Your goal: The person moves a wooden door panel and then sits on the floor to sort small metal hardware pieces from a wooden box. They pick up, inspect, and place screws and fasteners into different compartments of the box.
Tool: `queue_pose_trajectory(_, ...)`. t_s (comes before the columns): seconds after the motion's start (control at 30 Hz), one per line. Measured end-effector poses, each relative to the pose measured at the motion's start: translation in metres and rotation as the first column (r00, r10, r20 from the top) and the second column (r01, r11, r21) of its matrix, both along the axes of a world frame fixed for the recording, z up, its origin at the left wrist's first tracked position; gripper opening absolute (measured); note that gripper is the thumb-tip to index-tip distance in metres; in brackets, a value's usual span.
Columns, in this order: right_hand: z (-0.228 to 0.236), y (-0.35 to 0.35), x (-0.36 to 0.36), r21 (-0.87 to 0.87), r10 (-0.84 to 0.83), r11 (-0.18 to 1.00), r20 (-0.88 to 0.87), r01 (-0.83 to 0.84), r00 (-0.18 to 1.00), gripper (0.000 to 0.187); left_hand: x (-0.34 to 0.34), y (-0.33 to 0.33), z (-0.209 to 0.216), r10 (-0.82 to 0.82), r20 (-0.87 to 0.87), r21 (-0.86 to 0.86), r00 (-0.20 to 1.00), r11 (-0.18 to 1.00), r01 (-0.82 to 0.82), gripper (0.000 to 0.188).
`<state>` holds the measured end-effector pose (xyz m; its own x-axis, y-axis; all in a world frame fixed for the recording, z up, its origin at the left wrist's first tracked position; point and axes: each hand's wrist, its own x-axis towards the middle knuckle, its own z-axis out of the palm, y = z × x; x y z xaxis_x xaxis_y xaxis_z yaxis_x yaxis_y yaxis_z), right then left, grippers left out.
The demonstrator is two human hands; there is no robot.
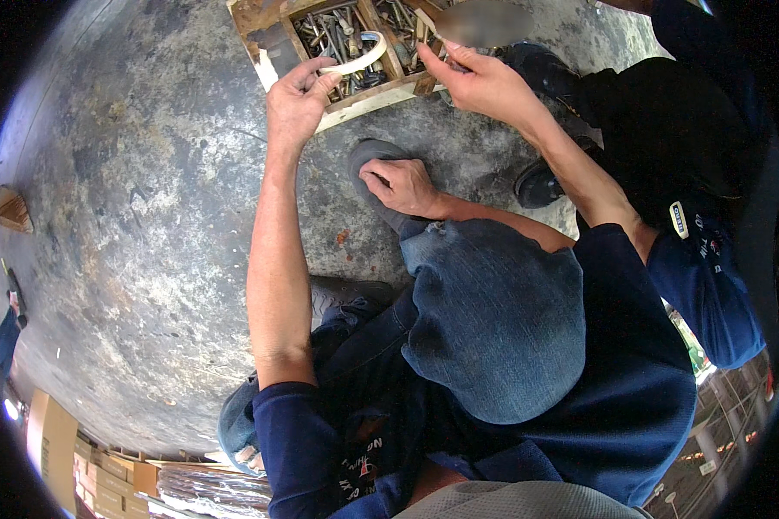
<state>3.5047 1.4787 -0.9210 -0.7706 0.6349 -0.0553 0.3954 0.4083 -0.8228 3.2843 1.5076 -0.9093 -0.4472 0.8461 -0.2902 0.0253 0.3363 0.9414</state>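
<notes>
My left hand (pixel 296 102) is raised over the near edge of a wooden box (pixel 368 102), its fingers pinching a thin cream curved band (pixel 368 60). The band bends over a compartment full of bolts and other metal pieces (pixel 342 33). My right hand (pixel 402 186) is low in front of my denim-covered knee (pixel 498 320), fingers curled against the toe of a grey shoe (pixel 368 156). What those fingers hold, if anything, is hidden. Over the box's right part reaches a co-worker's hand (pixel 493 85), next to a small pale strip (pixel 426 19).
A co-worker in dark clothes (pixel 666 138) crouches close on my right, with black shoes (pixel 541 183) beside the box. Stained concrete floor (pixel 147 216) spreads to the left. Cardboard boxes (pixel 52 441) and a wrapped stack (pixel 208 489) stand at the lower left.
</notes>
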Motion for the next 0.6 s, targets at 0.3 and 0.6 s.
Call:
queue_pose_trajectory(0.3, -0.0013, 0.0002, 0.0004, 0.004, 0.000, 1.000, -0.002, 0.000, 1.000, 0.012, 0.0005, 0.0000, 0.0070, -0.018, -0.049, -0.026, 0.999, 1.000, 0.017, 0.027)
queue_pose_trajectory(0.6, -0.0026, -0.0005, 0.0010, 0.002, -0.004, 1.000, -0.007, 0.004, 1.000, 0.012, 0.0012, -0.0001, 0.0075, -0.010, -0.041, -0.033, 0.999, 0.999, 0.009, 0.027)
